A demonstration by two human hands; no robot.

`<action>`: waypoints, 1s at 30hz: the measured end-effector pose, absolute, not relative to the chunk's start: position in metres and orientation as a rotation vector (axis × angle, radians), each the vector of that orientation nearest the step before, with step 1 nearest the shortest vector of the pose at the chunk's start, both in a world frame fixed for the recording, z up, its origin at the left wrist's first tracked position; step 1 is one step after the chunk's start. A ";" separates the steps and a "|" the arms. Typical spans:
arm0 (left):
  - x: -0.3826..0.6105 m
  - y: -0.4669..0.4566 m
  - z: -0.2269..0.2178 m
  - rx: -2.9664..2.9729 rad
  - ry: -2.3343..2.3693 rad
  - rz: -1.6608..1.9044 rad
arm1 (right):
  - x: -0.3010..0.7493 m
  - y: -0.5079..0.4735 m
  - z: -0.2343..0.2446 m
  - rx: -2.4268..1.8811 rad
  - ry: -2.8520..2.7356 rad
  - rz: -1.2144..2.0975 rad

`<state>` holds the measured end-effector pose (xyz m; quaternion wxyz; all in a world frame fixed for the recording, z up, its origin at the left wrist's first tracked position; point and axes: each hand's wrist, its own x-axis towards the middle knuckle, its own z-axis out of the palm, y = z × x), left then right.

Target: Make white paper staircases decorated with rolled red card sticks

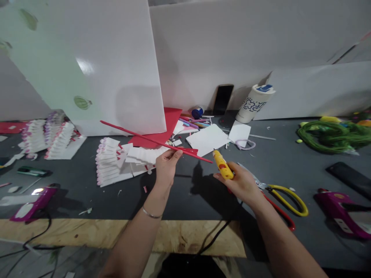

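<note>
My left hand [168, 168] pinches a long thin red stick [139, 135] between thumb and fingers. The stick slants down to the right, and a shiny red piece lies along it just past my fingertips. A yellow glue gun [222, 165] is gripped in my right hand [242, 183]. Its nozzle points up and left, close beside the stick's right end; I cannot tell whether they touch. Below my left hand lie white pleated pieces with pink tips [108, 162]. Pliers-like cutters with yellow and red handles [286, 199] lie partly behind my right forearm.
White cards [207, 139] and red paper [171, 119] lie beyond my hands. A phone [223, 99] and a white tumbler [254, 104] stand near the white wall. Green cord [327, 135] is at right. Magenta devices [342, 212] sit both sides. A black cable [216, 235] crosses the wooden edge.
</note>
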<state>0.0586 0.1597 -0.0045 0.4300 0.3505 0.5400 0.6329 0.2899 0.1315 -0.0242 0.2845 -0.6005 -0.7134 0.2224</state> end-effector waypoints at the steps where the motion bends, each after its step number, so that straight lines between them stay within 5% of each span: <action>1: 0.059 0.160 -0.004 0.876 1.343 1.573 | 0.292 0.134 -0.028 -1.622 -1.965 0.502; 11: 0.067 0.154 0.000 0.892 1.299 1.504 | 0.310 0.135 -0.050 -1.589 -2.297 -0.020; 21: 0.082 0.145 -0.005 0.990 1.260 1.365 | 0.293 0.130 -0.014 -1.241 -1.838 0.376; 30: 0.090 0.140 -0.009 1.071 1.226 1.268 | 0.282 0.127 -0.017 -1.177 -1.792 0.362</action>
